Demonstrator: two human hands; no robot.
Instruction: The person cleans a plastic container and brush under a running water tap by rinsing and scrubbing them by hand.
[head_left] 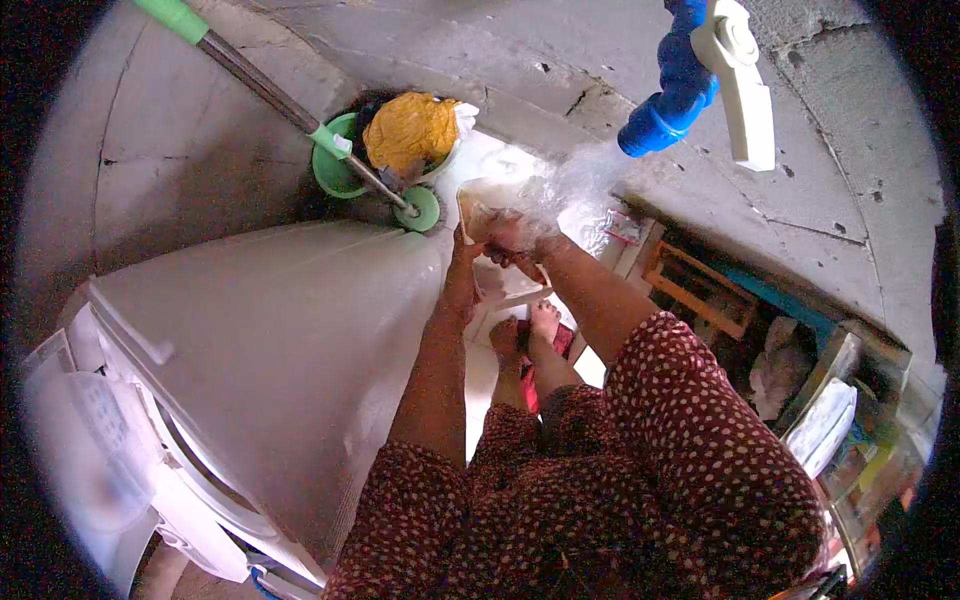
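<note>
A pale, shallow, box-like container (525,298) is tilted under splashing water in front of me. My left hand (468,250) grips its left side, fingers closed round the edge. Over the inside of the container lies my right hand (515,240), its fingers curled and partly blurred by the spray. Whether it pinches a small thing, such as a cloth, I cannot make out. Above and to the right, a blue tap (668,115) with a white lever handle (745,95) sends water down toward the container.
A large white washing machine (280,340) stands close on my left. Beyond it are a green-handled mop (265,90) and a green bucket (335,170) with a yellow cloth (410,130). A wooden frame (700,290) and clutter lie at right, along the grey wall (850,190).
</note>
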